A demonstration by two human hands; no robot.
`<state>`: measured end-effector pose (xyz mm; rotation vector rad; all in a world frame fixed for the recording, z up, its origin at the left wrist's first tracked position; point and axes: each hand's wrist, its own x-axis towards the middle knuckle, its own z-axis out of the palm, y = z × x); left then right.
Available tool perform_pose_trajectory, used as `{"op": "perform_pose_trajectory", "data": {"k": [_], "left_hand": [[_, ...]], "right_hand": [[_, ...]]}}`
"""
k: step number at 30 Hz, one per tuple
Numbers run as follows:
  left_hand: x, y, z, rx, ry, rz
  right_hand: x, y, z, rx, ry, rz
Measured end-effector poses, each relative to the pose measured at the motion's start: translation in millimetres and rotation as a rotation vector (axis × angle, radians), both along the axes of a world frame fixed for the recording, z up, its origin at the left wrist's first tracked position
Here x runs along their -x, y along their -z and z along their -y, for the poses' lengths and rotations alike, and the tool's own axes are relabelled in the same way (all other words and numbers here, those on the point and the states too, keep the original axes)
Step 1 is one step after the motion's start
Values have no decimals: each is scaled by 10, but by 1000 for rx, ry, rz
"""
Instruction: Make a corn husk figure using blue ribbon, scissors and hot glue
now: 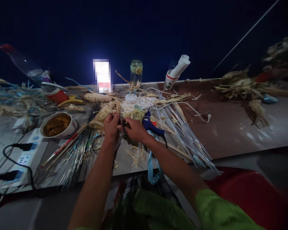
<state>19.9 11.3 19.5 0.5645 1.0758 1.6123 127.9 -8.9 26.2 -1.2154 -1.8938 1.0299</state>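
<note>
Near the middle of the table, my left hand (111, 125) is closed on a piece of dry husk (117, 105) that sticks up from its fingers. Just to its right, my right hand (133, 128) is wrapped round dark scissors (123, 123), whose blades point up beside the husk. The two hands are close together. A blue glue gun (150, 124) lies right of my right hand. Behind the hands are a corn cob (97, 97), a white round lid (131, 98) and a heap of pale fibres.
A bowl of brown liquid (59, 125), a power strip (24, 161) with cables and bundled thin wires (74, 163) are at left. Clear glue sticks (187, 137) lie at right. A bottle (136, 72), a paper cup (170, 80) and a lit screen (102, 76) stand behind.
</note>
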Motion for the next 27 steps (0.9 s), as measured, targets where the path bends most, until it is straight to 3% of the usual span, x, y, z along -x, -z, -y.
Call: {"op": "perform_pose_trajectory", "data": {"k": [19,27], "left_hand": [[65,10,-37,18,-31,-51],[153,15,-64,-37,-188,-98]], "right_hand": [[-54,-11,-31,-50,-9,60],[-113,-87,-32,-36,-84,102]]}}
